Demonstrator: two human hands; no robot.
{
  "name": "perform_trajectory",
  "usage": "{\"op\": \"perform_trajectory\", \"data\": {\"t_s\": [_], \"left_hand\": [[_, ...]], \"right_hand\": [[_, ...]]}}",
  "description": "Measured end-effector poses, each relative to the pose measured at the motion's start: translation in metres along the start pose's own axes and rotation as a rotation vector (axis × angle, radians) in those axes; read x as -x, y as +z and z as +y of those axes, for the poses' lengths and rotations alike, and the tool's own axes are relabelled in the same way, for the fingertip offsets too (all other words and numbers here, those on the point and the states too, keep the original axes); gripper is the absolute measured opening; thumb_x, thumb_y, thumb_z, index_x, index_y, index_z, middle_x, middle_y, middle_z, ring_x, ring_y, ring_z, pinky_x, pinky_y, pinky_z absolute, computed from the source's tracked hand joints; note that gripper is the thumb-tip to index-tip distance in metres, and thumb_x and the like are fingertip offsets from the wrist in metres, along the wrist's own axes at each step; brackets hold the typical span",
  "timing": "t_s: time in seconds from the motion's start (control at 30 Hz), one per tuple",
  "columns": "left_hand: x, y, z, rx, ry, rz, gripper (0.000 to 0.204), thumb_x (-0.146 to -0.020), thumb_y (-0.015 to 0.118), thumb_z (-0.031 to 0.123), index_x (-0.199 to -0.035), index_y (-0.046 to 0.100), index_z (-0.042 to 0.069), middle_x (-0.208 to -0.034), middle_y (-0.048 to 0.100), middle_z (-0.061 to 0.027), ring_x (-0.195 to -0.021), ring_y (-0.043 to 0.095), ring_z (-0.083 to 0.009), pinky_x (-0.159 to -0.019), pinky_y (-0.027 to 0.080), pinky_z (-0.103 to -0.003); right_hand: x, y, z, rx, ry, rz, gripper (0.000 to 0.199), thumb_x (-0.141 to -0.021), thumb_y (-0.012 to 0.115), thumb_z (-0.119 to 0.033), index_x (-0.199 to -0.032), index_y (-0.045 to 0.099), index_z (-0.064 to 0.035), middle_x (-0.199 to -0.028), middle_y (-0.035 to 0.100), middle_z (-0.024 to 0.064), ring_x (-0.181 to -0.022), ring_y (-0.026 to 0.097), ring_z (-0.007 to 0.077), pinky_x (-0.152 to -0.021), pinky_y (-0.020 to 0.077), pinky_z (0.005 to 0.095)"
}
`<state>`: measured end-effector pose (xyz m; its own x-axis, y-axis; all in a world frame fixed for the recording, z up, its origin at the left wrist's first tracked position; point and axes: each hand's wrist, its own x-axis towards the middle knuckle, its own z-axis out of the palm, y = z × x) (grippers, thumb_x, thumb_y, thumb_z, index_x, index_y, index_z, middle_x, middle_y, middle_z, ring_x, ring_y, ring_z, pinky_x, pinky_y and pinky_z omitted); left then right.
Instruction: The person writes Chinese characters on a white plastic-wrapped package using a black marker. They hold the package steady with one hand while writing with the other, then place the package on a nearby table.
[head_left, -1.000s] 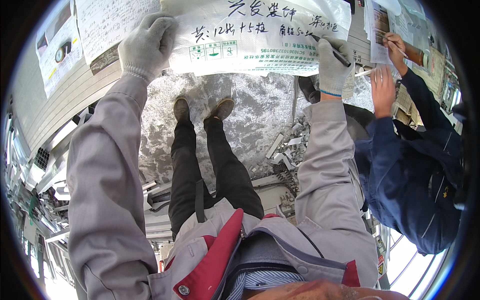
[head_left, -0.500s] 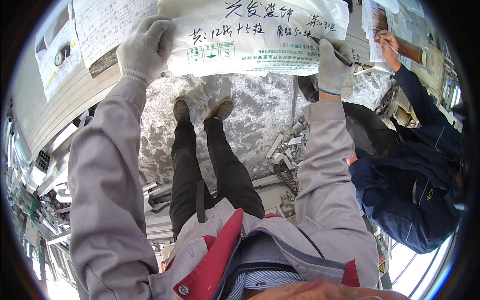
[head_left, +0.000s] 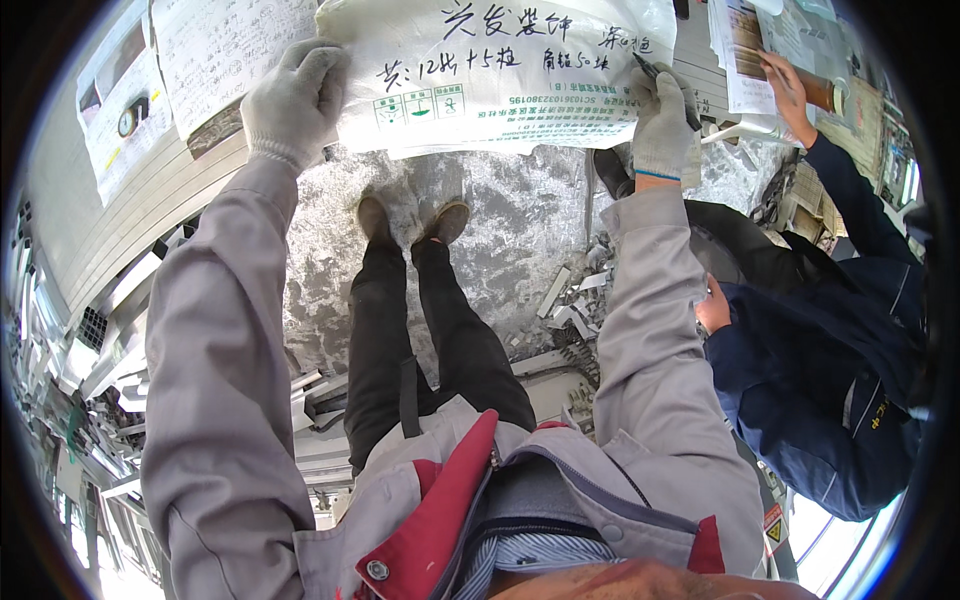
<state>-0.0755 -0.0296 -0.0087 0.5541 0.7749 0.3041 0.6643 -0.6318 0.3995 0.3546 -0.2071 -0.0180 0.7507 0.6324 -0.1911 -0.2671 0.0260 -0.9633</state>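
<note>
A white plastic sack [head_left: 525, 98] with green print and black handwriting lies spread on the table in front of me. My left hand [head_left: 292, 108], in a pale knitted glove, is closed on its left edge with bent fingers. At the right part of the sack, my gloved right hand [head_left: 660, 130] grips a black marker [head_left: 647, 68]. The marker's tip is at the sack's surface, right beside the upper row of writing. I cannot tell whether it touches.
Handwritten sheets [head_left: 232, 60] lie left of the sack on the table [head_left: 90, 225]. At right, a person in a dark blue jacket [head_left: 820, 370] reaches a bare hand [head_left: 787, 95] to other papers. Metal offcuts [head_left: 570, 310] litter the floor right of my feet.
The marker's tip has gone up from the lower row of writing to the upper row. The sack appears slightly further left. The other person's hand at the papers has its fingers more stretched out.
</note>
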Motion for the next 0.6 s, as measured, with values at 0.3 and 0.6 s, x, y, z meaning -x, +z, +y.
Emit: {"op": "perform_trajectory", "data": {"t_s": [0.3,0.6], "left_hand": [[-0.016,-0.018,0.016,0.112,0.028,-0.009,0.007,-0.102,0.073,0.019,-0.104,0.079,0.022,-0.117,0.080,0.0032,-0.084,0.079,-0.0242,-0.069,0.064,-0.035],[-0.113,0.018,0.054,-0.179,0.057,-0.017,0.015,-0.102,0.069,0.024,-0.114,0.077,0.019,-0.113,0.077,-0.0052,-0.086,0.077,-0.0302,-0.071,0.062,-0.045]], "right_hand": [[-0.016,-0.018,0.001,-0.150,0.144,-0.060,0.021,-0.106,0.063,-0.009,-0.120,0.069,0.0058,-0.108,0.077,0.0194,-0.096,0.078,0.0313,-0.097,0.0648,0.0473],[-0.031,-0.036,0.007,-0.257,0.201,-0.083,0.023,-0.107,0.062,-0.012,-0.118,0.070,0.0063,-0.103,0.080,0.0213,-0.101,0.080,0.0357,-0.098,0.0676,0.0493]]}}
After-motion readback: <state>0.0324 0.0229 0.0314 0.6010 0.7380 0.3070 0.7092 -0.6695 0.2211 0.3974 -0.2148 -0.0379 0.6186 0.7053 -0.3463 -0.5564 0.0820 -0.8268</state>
